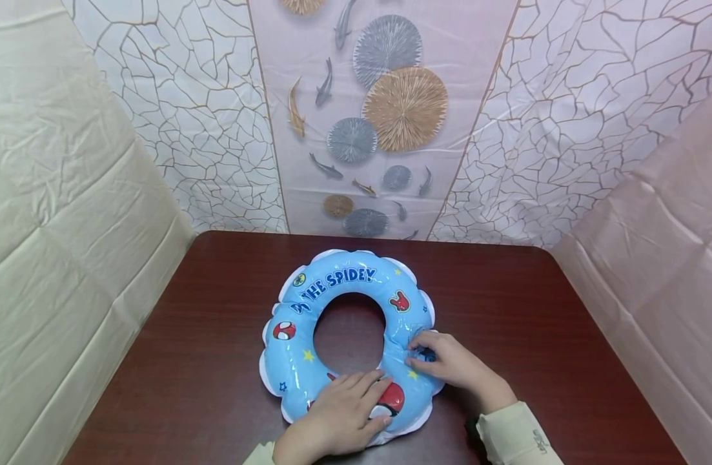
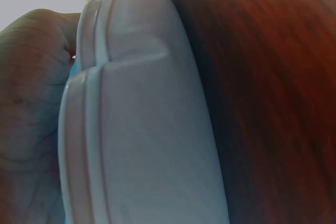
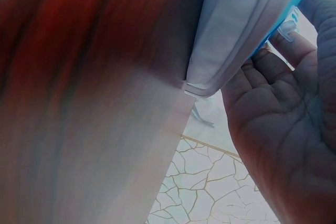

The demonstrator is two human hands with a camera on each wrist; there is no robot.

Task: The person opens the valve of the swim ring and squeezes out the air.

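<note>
An inflated light-blue swim ring (image 1: 294, 371) with a scalloped white edge lies flat, printed with "THE SPIDEY", stars and red cartoon pictures. My left hand (image 1: 344, 413) rests on the ring's near side, fingers spread out over a red picture. On the ring's right side, the thumb and fingers of my right hand (image 1: 457, 368) are curled at the clear air valve (image 3: 287, 29), pinching it. The ring's white underside (image 2: 152, 119) fills much of the left wrist view, with the left palm along its edge.
The ring lies on a dark red-brown wooden table (image 1: 507, 297) with rounded far corners. Behind it hangs a patterned cloth (image 1: 216, 129) with fish and round shapes in the middle panel. Pale fabric walls (image 1: 59, 245) flank the table.
</note>
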